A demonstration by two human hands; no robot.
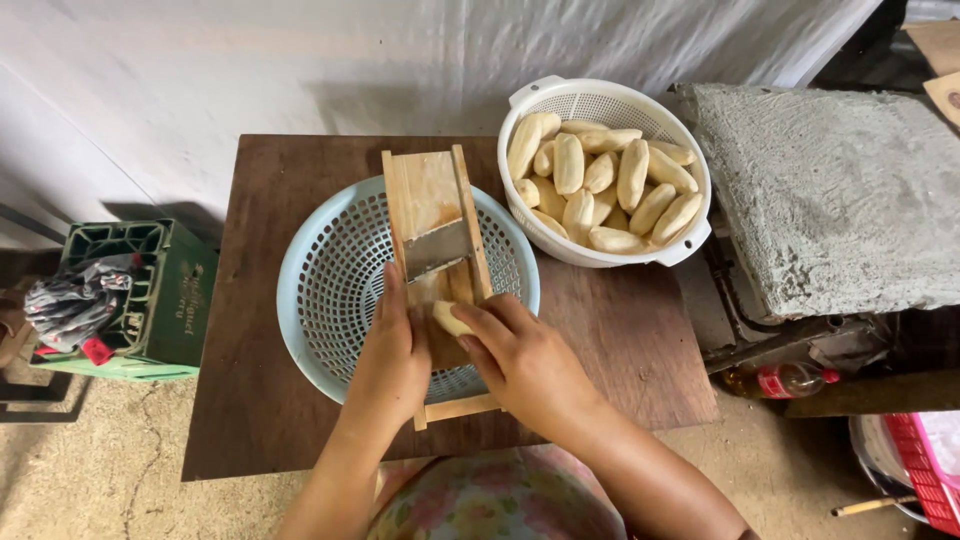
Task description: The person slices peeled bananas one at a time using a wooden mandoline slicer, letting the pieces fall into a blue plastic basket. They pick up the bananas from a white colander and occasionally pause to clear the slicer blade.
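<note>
Hands (460,360) on wooden slicer (437,250) – peeled banana (449,318) pressed – blue basket (330,290) beneath.

Slicer board (437,215) across a basket (330,290) on the table (620,340); right behind, a colander (600,255) of peeled bananas (600,180).

A green plastic crate (150,300) stands on the floor at nine o'clock, box-shaped with an open gridded top and pale lettering printed on its side wall. A clear plastic bottle (780,380) lies on its side at four o'clock, under the grey slab, holding amber liquid and wearing a red label band and red cap.
</note>
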